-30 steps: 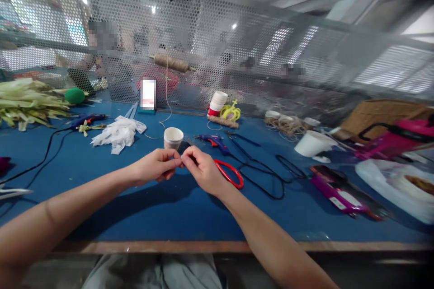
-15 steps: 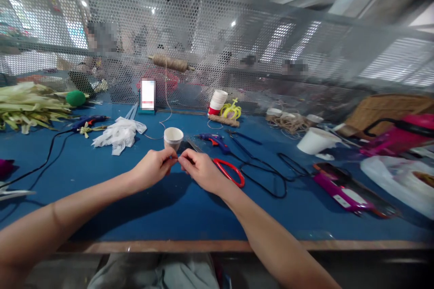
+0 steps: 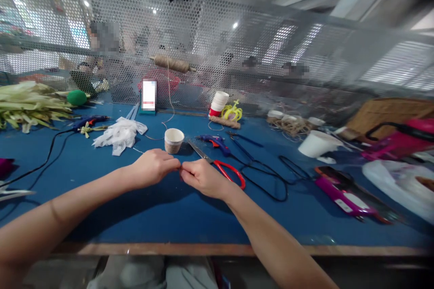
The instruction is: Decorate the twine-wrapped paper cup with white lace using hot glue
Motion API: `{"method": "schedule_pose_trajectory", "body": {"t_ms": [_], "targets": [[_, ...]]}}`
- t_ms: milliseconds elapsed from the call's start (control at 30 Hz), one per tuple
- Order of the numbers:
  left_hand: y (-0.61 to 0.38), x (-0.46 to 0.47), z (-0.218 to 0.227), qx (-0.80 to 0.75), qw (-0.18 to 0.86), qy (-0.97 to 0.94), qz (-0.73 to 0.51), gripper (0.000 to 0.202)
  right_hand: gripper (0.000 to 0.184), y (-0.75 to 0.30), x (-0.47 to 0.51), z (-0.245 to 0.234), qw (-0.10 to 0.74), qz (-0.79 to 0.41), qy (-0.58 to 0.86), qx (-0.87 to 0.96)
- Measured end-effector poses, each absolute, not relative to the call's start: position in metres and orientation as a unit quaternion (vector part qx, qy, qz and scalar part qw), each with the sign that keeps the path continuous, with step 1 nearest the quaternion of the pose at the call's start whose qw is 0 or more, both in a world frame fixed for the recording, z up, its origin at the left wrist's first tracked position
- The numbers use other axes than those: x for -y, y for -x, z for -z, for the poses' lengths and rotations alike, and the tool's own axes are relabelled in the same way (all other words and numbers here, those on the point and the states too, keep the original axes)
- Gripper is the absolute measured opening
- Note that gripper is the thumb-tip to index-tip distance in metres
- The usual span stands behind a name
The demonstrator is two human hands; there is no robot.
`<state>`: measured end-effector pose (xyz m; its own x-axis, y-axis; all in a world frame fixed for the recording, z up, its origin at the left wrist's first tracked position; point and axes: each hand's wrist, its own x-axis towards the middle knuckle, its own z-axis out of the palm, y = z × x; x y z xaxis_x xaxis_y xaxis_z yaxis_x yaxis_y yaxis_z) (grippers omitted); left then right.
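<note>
Left hand (image 3: 154,169) and right hand (image 3: 200,176) meet fingertip to fingertip just in front of the cup (image 3: 173,146), both with fingers curled in and closed in a pinch; whether something thin sits between the fingertips cannot be told. The cup stands upright on the blue table (image 3: 135,221), white inside, its lower side tan and rough-looking, touched by neither hand.

Just right of the cup lie scissors (image 3: 204,155), blades pointing up toward it, one red handle loop showing beyond the right hand. Farther to the cup's right and a little behind is a blue glue gun (image 3: 217,143); its black cord (image 3: 267,170) loops away rightward. Left of the cup, near it, is a crumpled heap of white material (image 3: 120,134).

Behind the cup and to its left, a lit phone (image 3: 148,95) stands upright. Almost straight behind the cup, higher up, a spool of twine (image 3: 172,63) is set against the perforated screen (image 3: 203,22), one strand hanging down. Behind and right of the cup are a tilted white-and-red stack (image 3: 219,103) and a yellow ornament (image 3: 232,111). Well left of the cup, pale leaves (image 3: 30,101) are piled near a green ball (image 3: 77,97); well right lies a magenta device (image 3: 342,195).
</note>
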<state>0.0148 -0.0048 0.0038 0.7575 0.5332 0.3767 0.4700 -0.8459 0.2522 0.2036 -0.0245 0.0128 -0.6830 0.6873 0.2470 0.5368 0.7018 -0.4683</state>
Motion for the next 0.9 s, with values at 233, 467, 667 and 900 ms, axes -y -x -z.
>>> {"method": "schedule_pose_trajectory", "body": {"t_ms": [233, 467, 667, 900], "targets": [[-0.011, 0.005, -0.013, -0.27, 0.135, -0.926, -0.227, 0.02, 0.027, -0.204, 0.027, -0.016, 0.225, -0.192, 0.351, 0.889], [-0.011, 0.009, -0.018, -0.275, 0.159, -0.927, -0.198, 0.02, 0.029, -0.204, 0.025, -0.016, 0.26, -0.147, 0.304, 0.905], [-0.01, 0.011, -0.022, -0.271, 0.198, -0.921, -0.199, 0.019, 0.031, -0.202, 0.03, -0.018, 0.248, -0.172, 0.317, 0.899], [-0.009, 0.009, -0.024, -0.332, 0.17, -0.912, -0.172, 0.026, 0.029, -0.27, -0.043, -0.045, 0.218, -0.065, 0.685, 0.692]]}}
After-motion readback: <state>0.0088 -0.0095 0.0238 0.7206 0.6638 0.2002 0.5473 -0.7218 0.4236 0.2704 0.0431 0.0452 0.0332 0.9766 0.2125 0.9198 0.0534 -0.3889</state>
